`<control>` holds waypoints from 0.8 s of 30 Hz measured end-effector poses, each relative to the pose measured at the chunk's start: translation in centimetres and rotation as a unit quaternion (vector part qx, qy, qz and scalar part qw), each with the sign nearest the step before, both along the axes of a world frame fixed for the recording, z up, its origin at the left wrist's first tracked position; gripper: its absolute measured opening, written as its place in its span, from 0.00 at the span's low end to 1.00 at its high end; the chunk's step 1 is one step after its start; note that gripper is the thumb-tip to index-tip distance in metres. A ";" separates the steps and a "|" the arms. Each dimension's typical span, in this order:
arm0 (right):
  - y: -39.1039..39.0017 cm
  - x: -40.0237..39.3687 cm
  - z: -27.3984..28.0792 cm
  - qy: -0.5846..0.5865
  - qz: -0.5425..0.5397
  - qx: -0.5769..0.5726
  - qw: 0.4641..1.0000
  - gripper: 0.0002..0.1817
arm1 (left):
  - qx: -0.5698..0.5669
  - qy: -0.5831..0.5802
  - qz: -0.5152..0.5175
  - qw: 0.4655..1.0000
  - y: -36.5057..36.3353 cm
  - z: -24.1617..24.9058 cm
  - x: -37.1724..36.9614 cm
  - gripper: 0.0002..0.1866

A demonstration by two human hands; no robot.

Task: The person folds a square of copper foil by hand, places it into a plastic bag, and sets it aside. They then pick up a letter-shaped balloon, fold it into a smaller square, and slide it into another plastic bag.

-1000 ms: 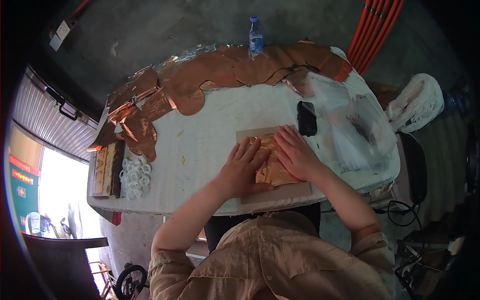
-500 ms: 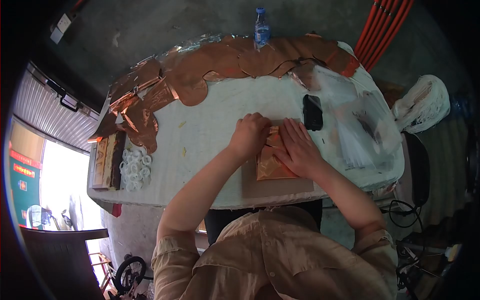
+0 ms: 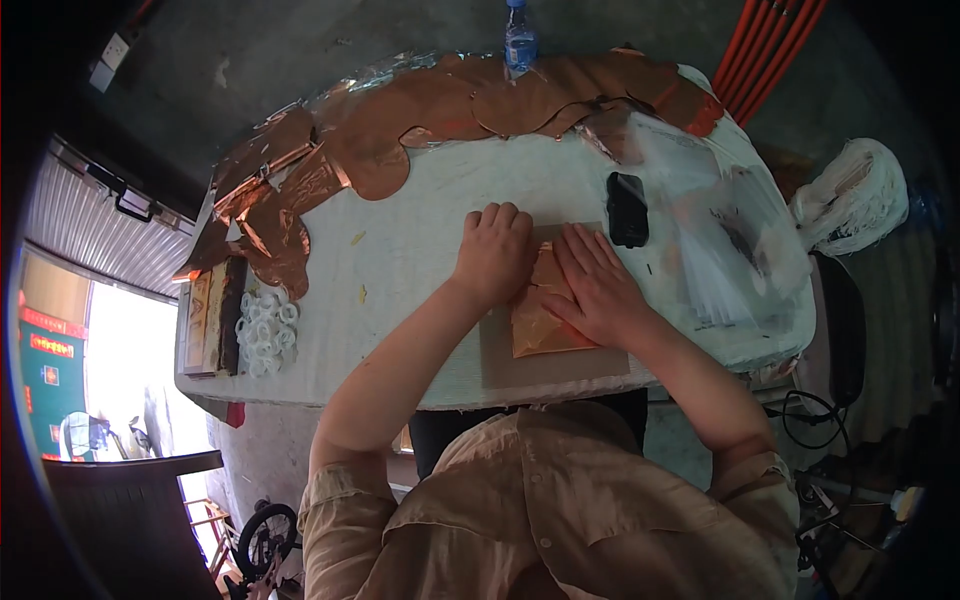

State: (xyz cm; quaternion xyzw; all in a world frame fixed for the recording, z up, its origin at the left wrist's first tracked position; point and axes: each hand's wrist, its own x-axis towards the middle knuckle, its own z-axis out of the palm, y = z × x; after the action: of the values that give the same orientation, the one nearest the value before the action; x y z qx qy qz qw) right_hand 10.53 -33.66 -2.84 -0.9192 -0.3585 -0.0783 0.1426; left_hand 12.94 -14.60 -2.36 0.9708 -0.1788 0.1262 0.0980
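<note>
A copper-orange shiny square packet or sheet lies on a brown board at the near edge of the table. My right hand rests flat on the packet's right side, fingers stretched out and thumb across it. My left hand is at the packet's upper left, its fingers curled closed. Whatever its fingertips hold, if anything, is hidden beneath them.
Copper-coloured foil sheets line the table's far edge, with a water bottle behind. A black phone-like object and clear plastic bags lie right. White rings and a box stand left.
My left hand has drawn slightly left from the packet's top edge, its fingers more curled. My right hand stays pressed flat on the packet. The whole view has shifted slightly.
</note>
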 end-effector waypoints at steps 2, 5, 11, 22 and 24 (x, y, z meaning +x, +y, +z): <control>0.1 0.0 -0.1 -0.001 -0.001 -0.001 1.000 0.39 | -0.041 -0.043 -0.038 0.998 0.7 -0.3 -0.4 0.10; 0.0 0.0 -0.2 -0.004 -0.005 -0.008 1.000 0.39 | -0.063 -0.037 -0.099 0.992 1.5 0.9 -2.5 0.18; -0.2 0.0 -0.6 -0.016 -0.001 -0.010 1.000 0.40 | -0.047 0.230 -0.152 0.960 3.8 3.3 -6.7 0.48; -0.2 0.0 -1.0 -0.013 -0.003 -0.008 1.000 0.42 | -0.145 0.225 -0.110 0.957 7.4 6.3 -4.9 0.51; -0.1 0.0 -0.5 0.017 -0.009 -0.023 1.000 0.43 | -0.237 0.211 -0.019 0.948 6.5 7.2 -4.7 0.39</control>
State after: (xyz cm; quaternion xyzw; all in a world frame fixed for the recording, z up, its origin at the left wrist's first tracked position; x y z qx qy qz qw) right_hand 10.51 -33.78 -3.31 -0.9265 -0.3499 -0.0560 0.1264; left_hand 8.22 -8.10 4.87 0.9205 -0.1373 -0.0445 0.3630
